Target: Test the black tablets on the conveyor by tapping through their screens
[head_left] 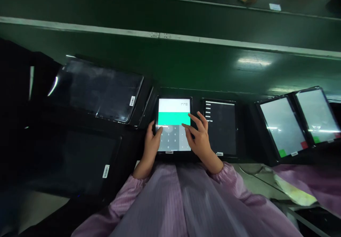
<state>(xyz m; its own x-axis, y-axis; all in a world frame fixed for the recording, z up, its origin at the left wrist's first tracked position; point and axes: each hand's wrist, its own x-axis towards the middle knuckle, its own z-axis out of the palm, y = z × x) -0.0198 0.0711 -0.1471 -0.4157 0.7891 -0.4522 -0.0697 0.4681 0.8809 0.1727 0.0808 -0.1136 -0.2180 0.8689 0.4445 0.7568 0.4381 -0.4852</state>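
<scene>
A tablet (174,118) with a lit calculator screen lies in front of me, a white entry field above a green band and grey number keys. My left hand (152,141) holds its left edge, thumb over the front near the keys and the other fingers largely hidden at the side. Over the right side of the screen is my right hand (200,137), its fingers apart and holding nothing. Its index fingertip is at the lower edge of the green band; whether it touches the glass I cannot tell.
Right of my tablet lies a tablet with a dark text screen (220,134). Farther right are two tablets with pale screens (283,123) and coloured corners. Dark tablets (98,87) with barcode labels lie left. A green bench (199,66) extends behind, crossed by a pale strip.
</scene>
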